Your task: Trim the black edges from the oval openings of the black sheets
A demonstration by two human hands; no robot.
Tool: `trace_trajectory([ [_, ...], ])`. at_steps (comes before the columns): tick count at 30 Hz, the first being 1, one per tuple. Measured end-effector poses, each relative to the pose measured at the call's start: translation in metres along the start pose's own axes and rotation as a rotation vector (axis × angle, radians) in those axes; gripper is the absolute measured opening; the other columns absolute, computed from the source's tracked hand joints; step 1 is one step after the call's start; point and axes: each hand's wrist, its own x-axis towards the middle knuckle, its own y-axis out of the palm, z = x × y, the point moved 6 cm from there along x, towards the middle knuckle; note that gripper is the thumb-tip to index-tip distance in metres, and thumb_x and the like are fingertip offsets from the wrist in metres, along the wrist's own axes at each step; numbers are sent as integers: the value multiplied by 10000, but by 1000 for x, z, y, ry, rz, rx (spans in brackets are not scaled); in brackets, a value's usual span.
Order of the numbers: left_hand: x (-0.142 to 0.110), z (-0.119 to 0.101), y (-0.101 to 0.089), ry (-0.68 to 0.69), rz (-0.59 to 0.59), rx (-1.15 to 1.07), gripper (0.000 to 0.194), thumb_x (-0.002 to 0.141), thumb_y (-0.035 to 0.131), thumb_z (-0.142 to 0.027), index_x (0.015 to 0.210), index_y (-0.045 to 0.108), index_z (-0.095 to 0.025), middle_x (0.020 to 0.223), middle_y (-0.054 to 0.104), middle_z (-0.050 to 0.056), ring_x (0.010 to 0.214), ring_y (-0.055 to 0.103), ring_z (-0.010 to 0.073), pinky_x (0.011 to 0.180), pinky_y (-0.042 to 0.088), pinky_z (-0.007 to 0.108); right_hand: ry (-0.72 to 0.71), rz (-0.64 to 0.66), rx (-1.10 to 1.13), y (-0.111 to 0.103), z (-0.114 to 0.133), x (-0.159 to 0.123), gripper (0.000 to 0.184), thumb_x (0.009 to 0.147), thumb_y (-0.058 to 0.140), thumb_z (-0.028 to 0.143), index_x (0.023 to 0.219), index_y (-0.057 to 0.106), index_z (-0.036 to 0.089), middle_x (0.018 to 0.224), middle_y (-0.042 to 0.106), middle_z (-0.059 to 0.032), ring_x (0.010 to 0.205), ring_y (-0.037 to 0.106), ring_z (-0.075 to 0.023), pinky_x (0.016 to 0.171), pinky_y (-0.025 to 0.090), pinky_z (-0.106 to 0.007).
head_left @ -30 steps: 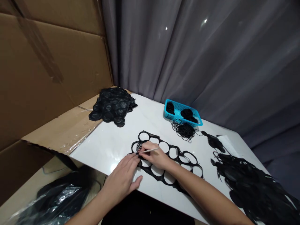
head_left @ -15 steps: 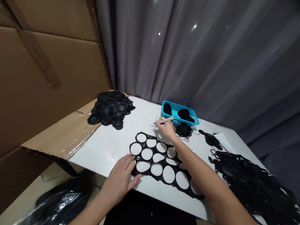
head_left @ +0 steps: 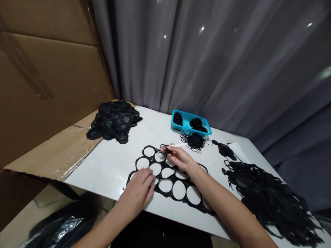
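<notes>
A black sheet full of round holes [head_left: 162, 176] lies flat on the white table. My left hand [head_left: 139, 186] rests on the sheet's left part, palm down, fingers stretched out and holding nothing. Over the sheet's far edge my right hand [head_left: 179, 156] is closed around a slim white stick-like tool [head_left: 178, 145]. Thin black loops [head_left: 163, 149] gather by its fingertips; whether the fingers or the tool hold them I cannot tell. A tangle of thin black rings [head_left: 196, 141] sits beyond that hand. My right forearm hides part of the sheet's right side.
A blue basket [head_left: 209, 132] with black bundles stands at the back. On the left is a pile of black discs [head_left: 111, 120], beside cardboard [head_left: 57, 155]. Black scraps [head_left: 274, 199] heap at the right, near white paper [head_left: 240, 153]. A grey curtain [head_left: 207, 69] hangs behind.
My right hand has come back toward me, from the rings near the basket to above the sheet's far edge. My left hand has shifted slightly over the sheet. The whole view has moved slightly.
</notes>
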Motion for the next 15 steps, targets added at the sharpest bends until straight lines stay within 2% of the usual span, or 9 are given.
trace_trajectory([
  [3, -7, 3, 7, -3, 23, 36, 278, 994, 492, -220, 1255, 577, -185, 1260, 642, 112, 1180, 620, 272, 1044, 501, 466, -6, 32, 112, -5, 5, -3, 285, 668, 855, 170, 736, 580, 206, 919, 730, -58, 919, 718, -182, 614, 590, -207],
  [6, -15, 4, 11, -3, 26, 99, 387, 1000, 518, -274, 1370, 533, -160, 1338, 620, 141, 1223, 605, 301, 1041, 505, 486, -39, 71, 64, -4, 4, -12, 311, 674, 854, 182, 731, 549, 210, 942, 729, -55, 936, 702, -164, 764, 594, -238],
  [8, -19, 3, 14, 4, 25, 125, 395, 1005, 523, -301, 1373, 547, -160, 1386, 600, 153, 1262, 589, 312, 1051, 501, 489, -59, 118, -112, 1, -4, -21, 323, 699, 846, 222, 716, 524, 211, 933, 732, -46, 896, 691, -154, 811, 568, -261],
  [11, -24, 1, 18, 19, 19, 150, 377, 1015, 504, -324, 1345, 582, -161, 1402, 593, 166, 1286, 580, 322, 1055, 502, 495, -123, 207, -513, 15, -21, -38, 290, 769, 790, 260, 721, 508, 209, 945, 732, -36, 891, 675, -169, 810, 525, -293],
  [15, -29, -1, 20, 46, 0, 199, 402, 1023, 485, -319, 1370, 561, -132, 1377, 611, 185, 1303, 573, 333, 1063, 502, 502, -259, 233, -896, 28, -33, -54, 178, 849, 684, 243, 749, 541, 210, 927, 711, -21, 912, 656, -194, 825, 492, -324],
])
